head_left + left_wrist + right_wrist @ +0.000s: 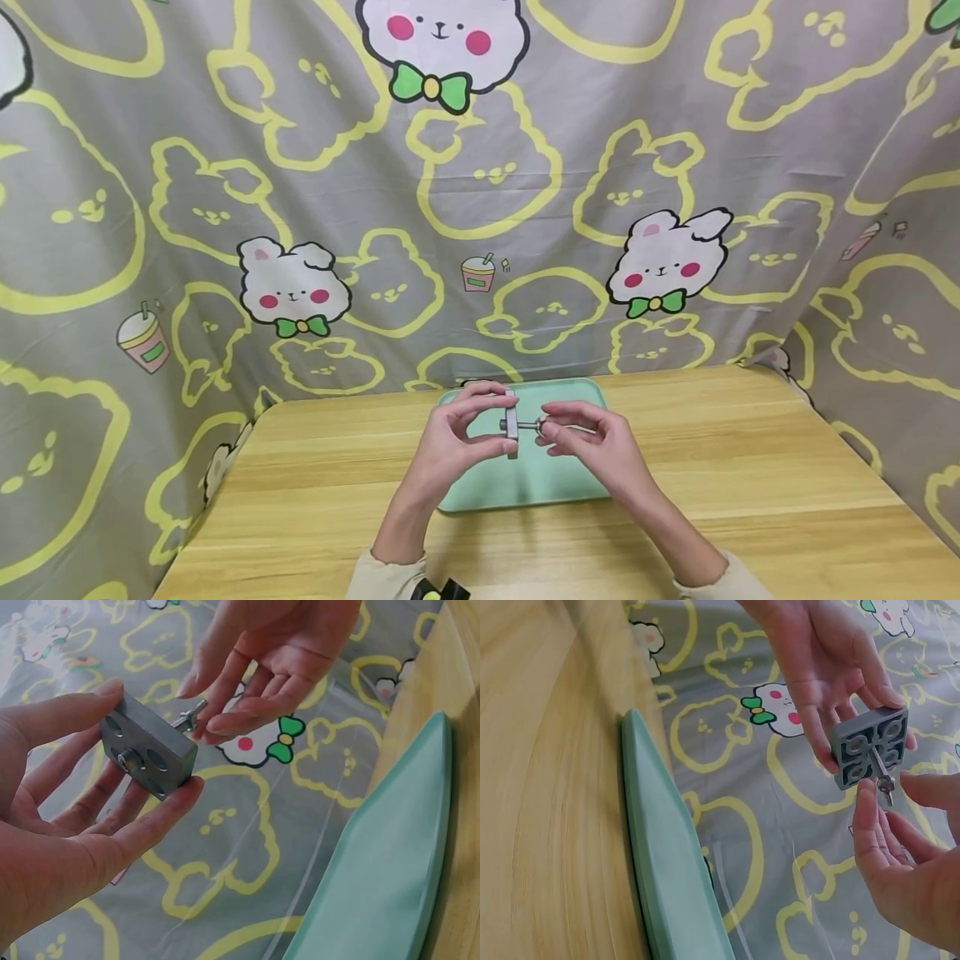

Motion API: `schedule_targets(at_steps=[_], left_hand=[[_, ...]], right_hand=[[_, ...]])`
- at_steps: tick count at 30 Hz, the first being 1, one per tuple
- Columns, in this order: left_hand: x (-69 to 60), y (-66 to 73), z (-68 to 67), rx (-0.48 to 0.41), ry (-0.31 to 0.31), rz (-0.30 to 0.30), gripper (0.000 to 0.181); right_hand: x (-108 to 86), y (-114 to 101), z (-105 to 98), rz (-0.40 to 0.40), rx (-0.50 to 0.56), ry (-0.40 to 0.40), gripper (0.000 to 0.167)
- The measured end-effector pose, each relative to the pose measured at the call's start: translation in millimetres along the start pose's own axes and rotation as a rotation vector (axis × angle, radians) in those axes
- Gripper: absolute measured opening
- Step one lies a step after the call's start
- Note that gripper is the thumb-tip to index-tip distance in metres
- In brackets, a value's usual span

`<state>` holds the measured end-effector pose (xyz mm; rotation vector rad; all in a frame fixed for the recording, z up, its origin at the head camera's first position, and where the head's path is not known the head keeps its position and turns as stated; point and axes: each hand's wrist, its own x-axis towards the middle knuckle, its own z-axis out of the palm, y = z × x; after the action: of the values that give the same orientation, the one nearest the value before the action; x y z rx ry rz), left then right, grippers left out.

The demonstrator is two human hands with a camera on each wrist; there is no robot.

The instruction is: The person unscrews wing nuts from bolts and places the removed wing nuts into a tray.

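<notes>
My left hand [442, 437] grips a grey square block [150, 746] by its edges, between thumb and fingers. The block has round holes near its corners. A bolt [877, 759] runs through its middle, its head showing on the side in the left wrist view. On the bolt's far end sits a small metal nut [886, 784], which looks winged. Around that nut my right hand [592, 437] holds its thumb and fingertips, with a small gap showing between thumb and nut in the wrist views. Both hands are raised above the tray.
A mint-green tray [525, 493] lies on the wooden table [315, 475] under the hands. Behind the table and along both sides hangs a grey curtain [420, 333] with cartoon prints. A black and yellow-green object [441, 590] shows by the left sleeve.
</notes>
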<state>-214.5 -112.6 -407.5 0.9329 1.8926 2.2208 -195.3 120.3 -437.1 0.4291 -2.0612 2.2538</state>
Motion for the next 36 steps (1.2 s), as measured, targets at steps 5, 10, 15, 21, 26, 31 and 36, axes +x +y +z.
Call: schedule_targets(at_steps=[5,10,15,21,26,31,36], left_hand=[[0.1,-0.9,0.9,0.001,-0.008,-0.002,0.043],[-0.2,-1.4,0.7,0.003,-0.009,-0.005,0.043],[-0.2,-0.6,0.8,0.0,-0.007,-0.005,0.042],[0.4,-1.3,0.4,0.0,-0.012,0.004,0.043],[0.2,-1.2,-0.7,0.0,-0.014,0.005,0.043],[-0.3,-0.4,-2.0,-0.01,-0.011,-0.003,0.045],[-0.9,0.8,-3.6,-0.011,0.004,-0.018,0.044]], right_hand=[[-0.6,0.5,0.6,0.01,0.0,-0.005,0.032],[-1.2,0.8,1.8,-0.008,-0.013,0.006,0.03],[-1.8,1.0,2.7,-0.064,-0.039,0.006,0.025],[-2.9,1.4,4.0,-0.167,-0.119,0.019,0.016],[-4.6,1.8,5.7,-0.278,-0.188,0.033,0.012],[-4.2,3.5,8.2,-0.462,-0.253,0.03,0.022],[1.7,6.6,8.0,-0.796,-0.428,0.037,0.035]])
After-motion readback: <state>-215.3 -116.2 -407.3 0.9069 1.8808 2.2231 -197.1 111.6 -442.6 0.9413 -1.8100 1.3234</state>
